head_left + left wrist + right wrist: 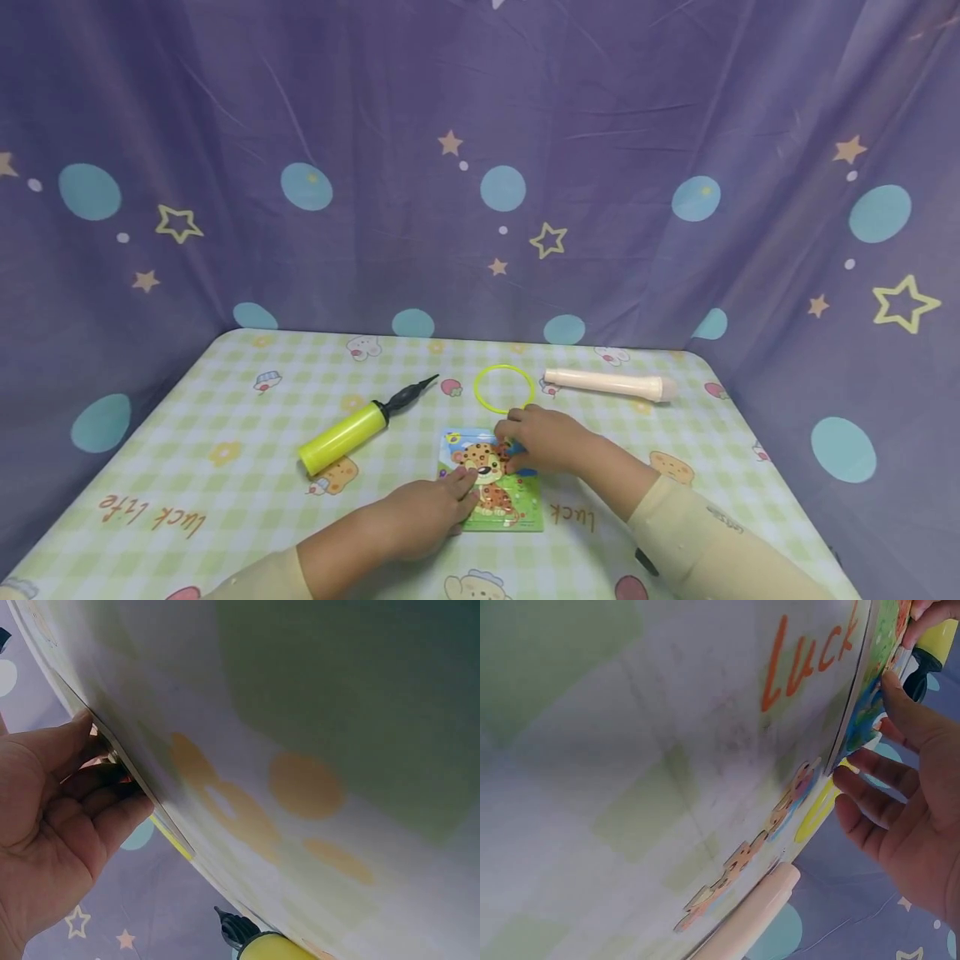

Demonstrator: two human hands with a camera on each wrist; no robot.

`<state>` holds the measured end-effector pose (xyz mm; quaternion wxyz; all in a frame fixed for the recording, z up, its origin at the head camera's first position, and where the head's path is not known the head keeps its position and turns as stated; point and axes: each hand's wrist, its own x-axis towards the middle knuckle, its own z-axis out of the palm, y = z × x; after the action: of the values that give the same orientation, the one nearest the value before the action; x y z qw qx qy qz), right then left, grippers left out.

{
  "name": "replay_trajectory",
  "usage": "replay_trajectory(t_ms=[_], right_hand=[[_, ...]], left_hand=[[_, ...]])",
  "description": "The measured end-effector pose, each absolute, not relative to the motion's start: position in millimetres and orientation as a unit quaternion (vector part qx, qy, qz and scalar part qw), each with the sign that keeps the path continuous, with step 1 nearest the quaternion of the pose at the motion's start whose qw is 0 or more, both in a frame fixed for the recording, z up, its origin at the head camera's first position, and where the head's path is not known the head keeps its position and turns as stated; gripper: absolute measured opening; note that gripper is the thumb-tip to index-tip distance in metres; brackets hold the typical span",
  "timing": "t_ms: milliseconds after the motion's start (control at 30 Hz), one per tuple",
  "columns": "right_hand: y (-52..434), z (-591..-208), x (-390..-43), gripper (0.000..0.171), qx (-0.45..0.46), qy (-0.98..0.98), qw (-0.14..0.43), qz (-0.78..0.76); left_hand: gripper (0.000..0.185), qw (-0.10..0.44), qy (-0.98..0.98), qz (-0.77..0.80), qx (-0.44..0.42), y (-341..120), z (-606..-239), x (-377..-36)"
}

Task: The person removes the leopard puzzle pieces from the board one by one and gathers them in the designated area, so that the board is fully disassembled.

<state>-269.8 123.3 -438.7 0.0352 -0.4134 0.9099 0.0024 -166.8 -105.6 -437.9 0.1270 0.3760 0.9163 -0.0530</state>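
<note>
A thin picture board [510, 518] with a cartoon leopard on green and blue lies flat on the table in the head view. My left hand [423, 518] rests at its left side, fingertips on the picture. The left wrist view has the thumb and fingers of that hand [64, 802] touching the board's edge and top, with nothing gripped. Over the board's far right corner lies my right hand [551, 442]. In the right wrist view its thumb touches the picture, and the other fingers are spread loosely by the board's far edge [853, 724].
A yellow hand pump [345, 437] with a black nozzle lies at the left. Behind the board is a thin yellow ring [477, 398], close to the right hand. A pale pink tube [607, 382] lies at the back right. A purple curtain [480, 283] hangs behind the table.
</note>
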Motion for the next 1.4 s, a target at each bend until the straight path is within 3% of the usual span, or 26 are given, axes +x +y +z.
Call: replay_trajectory(t_ms=[300,767,1400], right_hand=[[126.8,-441.7,-270.5,0.037,-0.398,0.915,0.036,-0.051],[149.3,-418.2,-276.0,0.024,-0.317,0.885,0.188,-0.285],[248.4,-409.8,-295.4,0.024,-0.239,0.901,0.204,-0.298]], left_hand=[[0.05,0.126,0.917,-0.054,0.375,-105.0,-437.5,-167.1],[0.05,0.128,0.918,-0.043,0.372,-104.4,-436.8,-166.0],[0.05,0.136,0.919,-0.042,0.369,-104.7,-436.8,-166.4]])
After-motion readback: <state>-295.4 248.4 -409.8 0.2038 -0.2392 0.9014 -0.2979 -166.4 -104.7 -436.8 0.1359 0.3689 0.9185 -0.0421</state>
